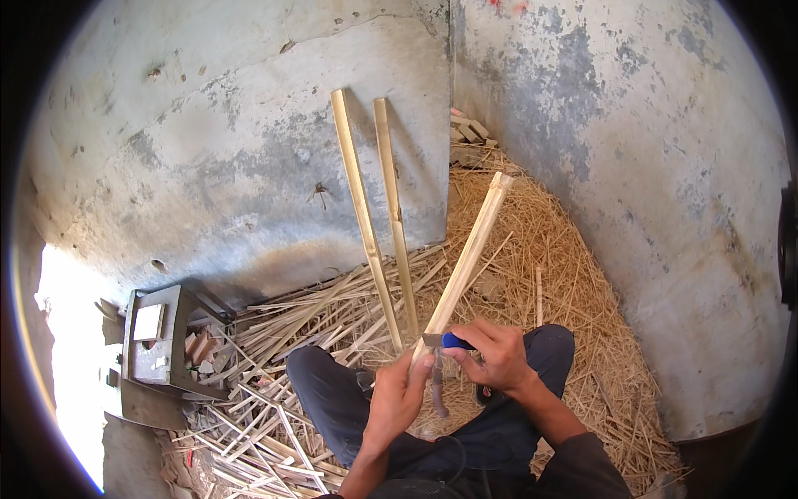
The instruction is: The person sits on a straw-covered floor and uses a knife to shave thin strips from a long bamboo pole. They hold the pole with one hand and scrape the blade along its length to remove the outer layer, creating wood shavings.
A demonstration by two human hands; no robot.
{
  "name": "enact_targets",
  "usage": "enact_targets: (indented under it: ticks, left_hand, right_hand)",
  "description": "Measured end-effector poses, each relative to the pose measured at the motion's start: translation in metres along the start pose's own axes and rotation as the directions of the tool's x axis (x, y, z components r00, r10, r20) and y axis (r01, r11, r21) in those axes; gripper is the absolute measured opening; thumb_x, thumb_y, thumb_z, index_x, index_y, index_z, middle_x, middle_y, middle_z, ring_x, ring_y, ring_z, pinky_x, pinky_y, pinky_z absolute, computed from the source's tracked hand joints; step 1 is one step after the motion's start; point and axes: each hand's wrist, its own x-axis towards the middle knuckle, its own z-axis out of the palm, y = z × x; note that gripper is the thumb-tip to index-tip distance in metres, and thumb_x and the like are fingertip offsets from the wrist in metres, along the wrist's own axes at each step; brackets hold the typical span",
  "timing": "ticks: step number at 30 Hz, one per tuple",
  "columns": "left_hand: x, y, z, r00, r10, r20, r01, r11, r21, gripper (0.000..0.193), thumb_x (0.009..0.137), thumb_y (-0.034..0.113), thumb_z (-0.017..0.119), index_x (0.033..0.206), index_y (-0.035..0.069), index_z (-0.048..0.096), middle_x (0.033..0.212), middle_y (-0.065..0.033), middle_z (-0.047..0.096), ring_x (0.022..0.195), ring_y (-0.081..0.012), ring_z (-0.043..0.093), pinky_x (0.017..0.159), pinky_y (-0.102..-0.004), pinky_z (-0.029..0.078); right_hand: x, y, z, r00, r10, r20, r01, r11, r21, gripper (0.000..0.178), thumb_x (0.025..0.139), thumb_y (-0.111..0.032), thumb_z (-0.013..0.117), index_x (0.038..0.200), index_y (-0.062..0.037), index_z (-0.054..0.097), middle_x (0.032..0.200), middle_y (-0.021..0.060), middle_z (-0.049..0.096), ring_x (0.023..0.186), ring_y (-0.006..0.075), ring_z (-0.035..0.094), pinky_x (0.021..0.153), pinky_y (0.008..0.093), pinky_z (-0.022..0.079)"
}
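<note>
My left hand [397,401] is closed round the lower end of a pale split bamboo length [467,258], which slants up and away to the right with a node near its far tip. In my right hand [497,353] is a knife by its blue handle [455,341]. Its short, wide blade [432,339] lies against the bamboo just above my left fingers. Below the blade, a brown curved handle-like piece [440,399] shows between my legs; the rest of it is hidden.
Two bamboo lengths [356,179] [389,166] lean on the worn grey wall [224,141]. Loose strips [274,432] litter the floor at left, and fine shavings [573,299] heap up at right. An overturned-looking wooden stool [158,333] stands far left; bricks [472,131] fill the corner.
</note>
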Motion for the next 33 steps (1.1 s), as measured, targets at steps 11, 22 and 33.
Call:
enact_targets:
  ticks: [11,22,33]
  left_hand:
    - [-0.011,-0.008,-0.005,0.996,-0.087,0.023,0.087,0.996,-0.007,0.041,0.116,0.033,0.058,0.096,-0.002,0.066,0.07,0.0044,0.05,0.068,-0.0054,0.042,0.059,-0.0291,0.037]
    - [-0.041,-0.033,-0.019,0.976,-0.198,0.087,0.2,0.979,-0.022,0.044,0.117,0.035,0.057,0.091,0.0,0.062,0.071,0.0063,0.048,0.068,-0.0045,0.041,0.058,-0.028,0.035]
    - [-0.075,-0.053,-0.027,0.941,-0.297,0.165,0.319,0.939,-0.131,0.047,0.118,0.038,0.055,0.084,0.007,0.057,0.071,0.0078,0.046,0.064,-0.0037,0.039,0.056,-0.026,0.033]
  right_hand:
    - [0.003,0.003,-0.004,1.0,-0.006,-0.006,0.005,0.999,-0.049,0.03,0.091,-0.032,0.086,0.109,-0.0092,0.079,0.08,0.0047,0.067,0.064,0.0227,0.069,0.055,0.0356,0.053]
    - [0.014,0.041,-0.008,0.992,0.035,-0.12,-0.043,0.997,-0.062,0.036,0.099,-0.038,0.08,0.104,-0.0024,0.078,0.085,0.0123,0.074,0.065,0.0273,0.071,0.057,0.0367,0.055]
    - [0.027,0.076,-0.015,0.982,0.098,-0.162,-0.11,0.992,-0.067,0.032,0.098,-0.033,0.081,0.107,-0.0014,0.079,0.095,0.0145,0.079,0.079,0.0301,0.079,0.068,0.0379,0.061]
